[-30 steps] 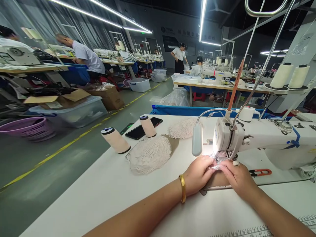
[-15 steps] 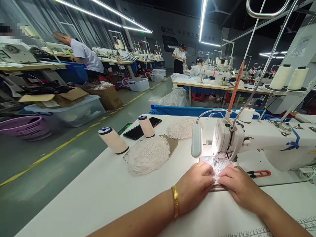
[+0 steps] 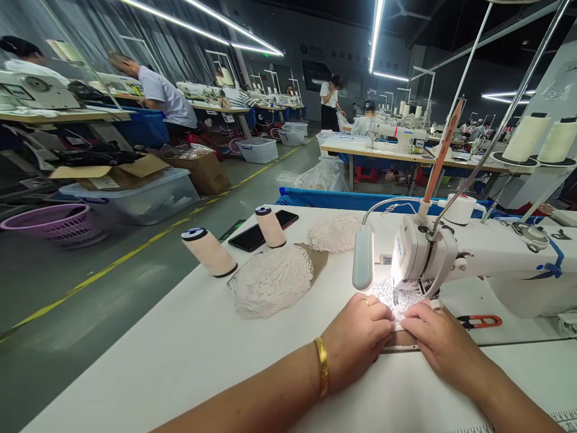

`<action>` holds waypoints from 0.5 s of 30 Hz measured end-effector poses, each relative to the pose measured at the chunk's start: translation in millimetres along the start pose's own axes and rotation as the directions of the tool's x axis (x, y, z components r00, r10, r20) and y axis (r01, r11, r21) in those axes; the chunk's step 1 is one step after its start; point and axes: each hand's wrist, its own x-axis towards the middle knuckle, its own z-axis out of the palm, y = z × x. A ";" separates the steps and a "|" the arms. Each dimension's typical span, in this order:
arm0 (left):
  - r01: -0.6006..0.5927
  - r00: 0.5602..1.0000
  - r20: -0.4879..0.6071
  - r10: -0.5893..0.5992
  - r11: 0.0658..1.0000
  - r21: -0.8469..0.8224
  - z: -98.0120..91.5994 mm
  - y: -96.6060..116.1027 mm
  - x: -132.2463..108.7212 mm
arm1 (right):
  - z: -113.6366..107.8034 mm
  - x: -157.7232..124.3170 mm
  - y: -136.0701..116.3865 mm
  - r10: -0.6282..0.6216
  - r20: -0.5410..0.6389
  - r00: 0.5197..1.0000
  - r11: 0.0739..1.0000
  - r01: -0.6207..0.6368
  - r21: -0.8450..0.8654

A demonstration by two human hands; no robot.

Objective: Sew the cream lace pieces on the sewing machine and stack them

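Observation:
A piece of white lace (image 3: pixel 383 293) lies under the needle area of a white sewing machine (image 3: pixel 421 249), lit by its lamp (image 3: pixel 363 258). My left hand (image 3: pixel 360 331), with a gold bangle at the wrist, has its bent fingers on the near left edge of the lace. Opposite it, my right hand (image 3: pixel 444 343) pinches the near right edge, close beside the presser foot. The fingertips of both hands nearly meet, and what lies beneath them is partly hidden. Orange-handled thread snips (image 3: pixel 482 322) rest to the right of my right hand.
Left of the machine lie two more lace pieces (image 3: pixel 274 282), two thread cones (image 3: pixel 210 252) and a black phone (image 3: pixel 261 231). A ruler (image 3: pixel 565 416) shows at the lower right. Beyond the table stand bins (image 3: pixel 256 150), a purple basket (image 3: pixel 54 225) and several people at other machines.
The lace has moved away from me under the needle area, and a brown strip shows more in front of it. My hands stay on the lace. The view has shifted slightly.

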 end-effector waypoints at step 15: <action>-0.021 1.000 0.015 0.020 0.997 0.067 -2.8 -4.4 3.3 | 3.1 2.6 4.2 0.000 -0.036 0.999 0.999 -0.001 -0.033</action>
